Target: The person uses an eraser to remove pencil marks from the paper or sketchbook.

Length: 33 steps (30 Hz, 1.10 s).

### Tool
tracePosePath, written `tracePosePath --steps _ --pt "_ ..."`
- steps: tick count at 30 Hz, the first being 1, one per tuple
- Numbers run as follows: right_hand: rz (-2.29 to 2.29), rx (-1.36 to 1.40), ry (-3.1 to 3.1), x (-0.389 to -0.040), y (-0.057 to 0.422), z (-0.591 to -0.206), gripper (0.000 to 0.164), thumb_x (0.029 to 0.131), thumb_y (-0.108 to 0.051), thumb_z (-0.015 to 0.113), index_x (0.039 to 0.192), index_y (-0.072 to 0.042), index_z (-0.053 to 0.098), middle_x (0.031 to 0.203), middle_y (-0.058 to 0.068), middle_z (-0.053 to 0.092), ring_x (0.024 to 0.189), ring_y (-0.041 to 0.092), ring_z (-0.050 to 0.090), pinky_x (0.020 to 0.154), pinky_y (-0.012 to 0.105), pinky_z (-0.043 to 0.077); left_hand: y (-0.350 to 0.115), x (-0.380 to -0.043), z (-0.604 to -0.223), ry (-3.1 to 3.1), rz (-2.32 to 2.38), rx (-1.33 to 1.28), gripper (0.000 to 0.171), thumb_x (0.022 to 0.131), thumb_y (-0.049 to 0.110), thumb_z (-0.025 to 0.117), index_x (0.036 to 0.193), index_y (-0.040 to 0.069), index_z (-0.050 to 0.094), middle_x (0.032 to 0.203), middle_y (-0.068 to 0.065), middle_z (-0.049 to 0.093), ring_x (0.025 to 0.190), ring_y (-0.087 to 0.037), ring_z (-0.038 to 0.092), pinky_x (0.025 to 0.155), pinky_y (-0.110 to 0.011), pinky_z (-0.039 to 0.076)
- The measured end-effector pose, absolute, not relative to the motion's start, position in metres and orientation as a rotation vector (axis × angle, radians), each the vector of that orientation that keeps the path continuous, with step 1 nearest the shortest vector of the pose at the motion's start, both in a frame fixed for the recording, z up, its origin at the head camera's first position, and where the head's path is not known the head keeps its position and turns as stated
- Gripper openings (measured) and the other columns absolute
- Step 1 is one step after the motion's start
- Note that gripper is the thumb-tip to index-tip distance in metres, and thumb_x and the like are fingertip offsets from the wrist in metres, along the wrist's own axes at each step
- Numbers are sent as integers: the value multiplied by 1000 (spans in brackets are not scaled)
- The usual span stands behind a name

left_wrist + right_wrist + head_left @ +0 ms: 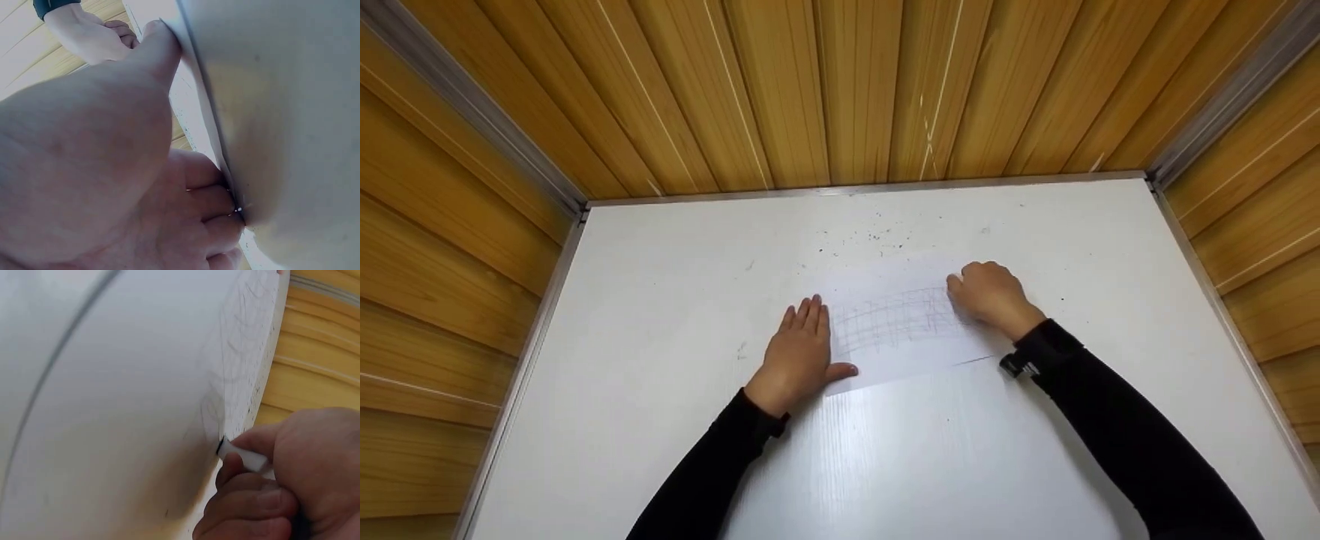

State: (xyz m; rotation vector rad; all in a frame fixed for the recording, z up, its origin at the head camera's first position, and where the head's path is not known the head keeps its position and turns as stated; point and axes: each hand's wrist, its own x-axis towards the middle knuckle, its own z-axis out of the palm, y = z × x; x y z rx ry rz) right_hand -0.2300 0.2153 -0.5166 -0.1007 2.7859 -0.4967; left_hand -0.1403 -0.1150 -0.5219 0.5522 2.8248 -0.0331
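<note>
A white sheet of paper (900, 356) with a pencilled grid of curved and crossing lines lies on the white table. My left hand (799, 352) rests on the paper's left edge, fingers straight and thumb spread out over the sheet. At the paper's right side, my right hand (990, 296) pinches a small white eraser (244, 458). In the right wrist view the eraser's darkened end touches the sheet beside the pencil lines. From the head view the eraser is hidden under the curled fingers. The left wrist view shows the left palm (101, 163) close up.
Dark crumbs (877, 236) are scattered on the table (682, 300) beyond the paper, with faint smudges nearby. Wood-patterned panels (855, 90) wall the table at the back and both sides, with grey metal strips along the edges.
</note>
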Motion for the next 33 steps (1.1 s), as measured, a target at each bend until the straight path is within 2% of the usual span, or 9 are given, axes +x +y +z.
tracePosePath --steps 3,7,11,14,18,23,27,31,33 --pt "-500 -99 2808 -228 211 -517 58 114 -36 42 119 13 72 118 34 73 105 46 70 94 62 57 -116 -140 -521 2825 -34 560 120 97 80 62 170 -10 29 181 -28 26 171 -39 26 141 -52 23" --pt "-538 -93 2791 -229 201 -514 56 114 -38 45 116 11 72 114 30 73 100 41 66 92 58 56 -115 -139 -522 2826 -48 559 120 97 81 61 170 -10 30 180 -28 27 171 -39 27 141 -52 24" --pt "-591 -133 2757 -231 164 -509 52 114 -41 49 107 5 73 105 23 72 93 36 65 88 52 56 -117 -140 -522 2839 -66 559 120 97 81 62 169 -11 31 180 -28 30 170 -39 29 140 -51 26" --pt "-591 -206 2735 -232 122 -505 52 115 -42 49 111 4 74 109 23 74 100 38 69 94 53 59 -118 -141 -521 2841 -49 561 120 97 80 63 168 -11 32 179 -29 30 170 -40 30 140 -51 26" --pt "-534 -316 2709 -232 68 -502 57 115 -43 47 126 6 74 127 26 74 121 43 70 110 56 57 -117 -141 -521 2838 -14 572 120 97 79 64 169 -11 31 179 -29 30 170 -41 30 140 -53 25" --pt "-492 -370 2708 -233 29 -513 54 115 -40 47 121 5 77 128 26 75 121 42 72 105 56 61 -118 -141 -522 2843 -19 583 122 97 80 62 170 -11 25 180 -29 28 170 -40 29 141 -52 25" --pt "-486 -359 2753 -237 44 -520 49 113 -37 50 113 3 77 121 25 76 114 42 73 100 56 62 -115 -141 -520 2845 -68 583 120 98 81 61 169 -10 29 179 -28 30 170 -39 31 140 -51 26" --pt "-519 -304 2775 -244 96 -518 50 112 -37 47 106 4 75 112 27 75 103 43 71 93 58 61 -114 -141 -519 2842 -101 578 120 97 82 59 169 -10 32 179 -28 30 170 -38 30 141 -51 26" --pt "-528 -232 2784 -246 127 -517 52 112 -37 46 108 6 74 111 27 73 100 42 68 93 58 59 -115 -141 -519 2841 -100 580 120 97 83 59 169 -10 32 180 -28 30 170 -38 30 140 -51 26"
